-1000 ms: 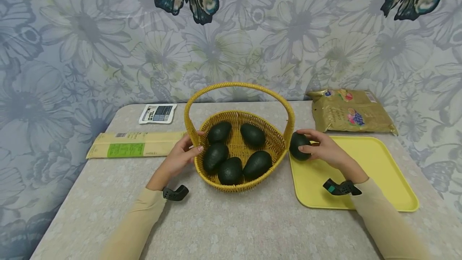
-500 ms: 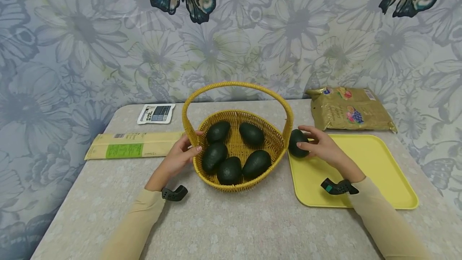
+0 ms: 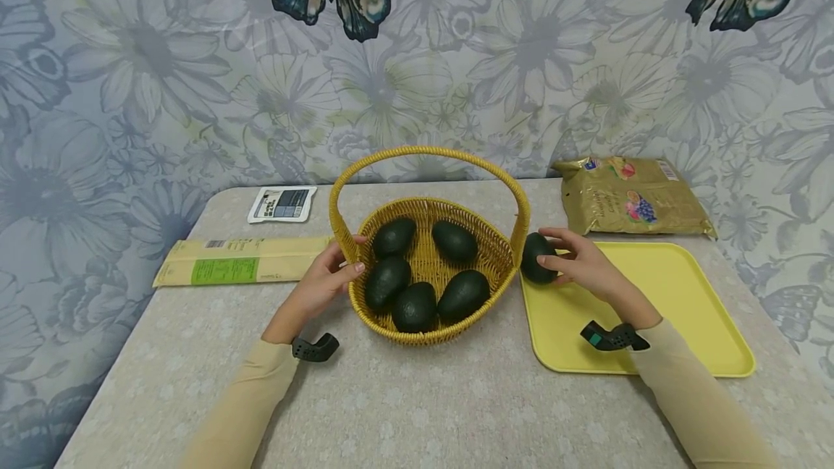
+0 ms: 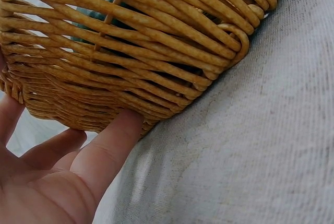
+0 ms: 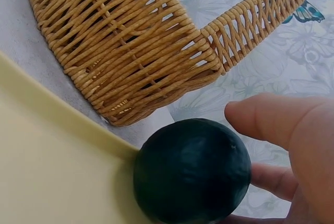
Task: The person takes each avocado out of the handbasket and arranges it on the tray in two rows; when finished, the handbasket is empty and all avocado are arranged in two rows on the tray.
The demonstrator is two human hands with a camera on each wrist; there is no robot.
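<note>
A yellow wicker basket with a tall arched handle stands at the middle of the table, with several dark green avocados inside. My left hand holds its left side at the foot of the handle, thumb at the rim. In the left wrist view, fingers lie against the woven outer wall. Right of the basket, my right hand holds another avocado between thumb and fingers, over the left edge of a yellow tray. The right wrist view shows this avocado beside the tray's raised rim.
A gold fruit-print packet lies behind the tray. At the left are a flat yellow-and-green package and a small white pouch. A flowered wall with butterfly motifs rises behind the table.
The head view has shifted very slightly. Both hands, the basket and the held avocado keep nearly the same places.
</note>
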